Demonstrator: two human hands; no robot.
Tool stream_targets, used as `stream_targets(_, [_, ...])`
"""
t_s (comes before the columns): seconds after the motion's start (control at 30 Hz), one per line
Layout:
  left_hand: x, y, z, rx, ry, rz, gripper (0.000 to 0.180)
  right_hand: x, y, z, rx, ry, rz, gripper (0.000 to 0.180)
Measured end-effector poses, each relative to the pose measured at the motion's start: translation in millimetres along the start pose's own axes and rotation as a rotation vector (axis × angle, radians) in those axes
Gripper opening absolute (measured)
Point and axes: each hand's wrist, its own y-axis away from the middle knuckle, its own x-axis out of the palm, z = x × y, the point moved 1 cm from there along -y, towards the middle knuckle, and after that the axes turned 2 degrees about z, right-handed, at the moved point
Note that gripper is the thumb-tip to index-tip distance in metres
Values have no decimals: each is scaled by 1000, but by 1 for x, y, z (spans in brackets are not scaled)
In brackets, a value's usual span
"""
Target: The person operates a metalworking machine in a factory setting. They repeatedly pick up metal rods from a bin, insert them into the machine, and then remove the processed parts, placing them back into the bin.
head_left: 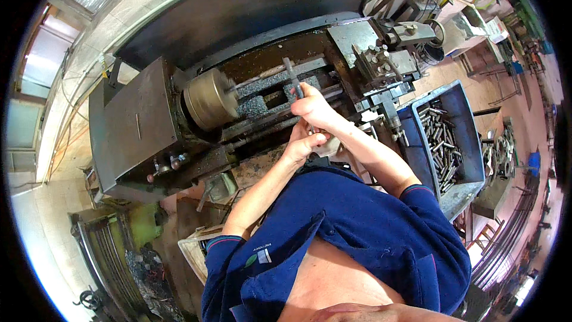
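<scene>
Over the bed of a lathe (280, 98), both my hands are close together in front of my body. My right hand (313, 109) is closed around a long, flat, dark metal bar (291, 71) that looks like a file. Its far end points away from me, past the lathe bed. Just below, my left hand (304, 144) is closed at the near end of the same bar, most of which my fingers hide there. To the left is the brass-coloured chuck (210, 100), its jaws blurred. A thin rod (262, 76) extends from it toward the bar.
The tool carriage (381, 65) stands right of my hands. A blue crate (471, 137) holding many short metal pins (441, 143) sits beside it. Metal chips (252, 106) cover the bed. Control levers (164, 170) stick out of the headstock (134, 131).
</scene>
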Motion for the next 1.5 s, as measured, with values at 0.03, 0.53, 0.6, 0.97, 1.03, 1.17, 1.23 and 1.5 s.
stream_targets(0.03, [-4, 5, 1, -19, 3, -33, 65, 6, -1, 4, -32, -10, 23, 43])
stream_targets(0.53, [-41, 27, 0, -9, -73, 35, 31, 54, -27, -33, -205, 243, 145, 21])
stream_targets(0.6, [-45, 32, -1, 90, -77, 86, 37, 60, -35, -32, -19, 283, 196, 30])
stream_targets(0.97, [-59, 31, 5, 0, -161, -37, 40, 90, -66, -56, -108, 84, -15, 22])
stream_targets(1.03, [-59, 31, 5, -5, -178, -12, 41, 89, -70, -57, -28, 152, 68, 20])
stream_targets(1.17, [-57, 23, 7, -2, -143, 9, 48, 80, -68, -46, 18, 198, 103, 18])
stream_targets(1.23, [-58, 20, 8, 5, -124, -32, 56, 77, -65, -40, 32, 211, 109, 17])
stream_targets(1.5, [-59, 25, 7, -32, -154, -22, 44, 78, -65, -35, 78, 254, 136, 12])
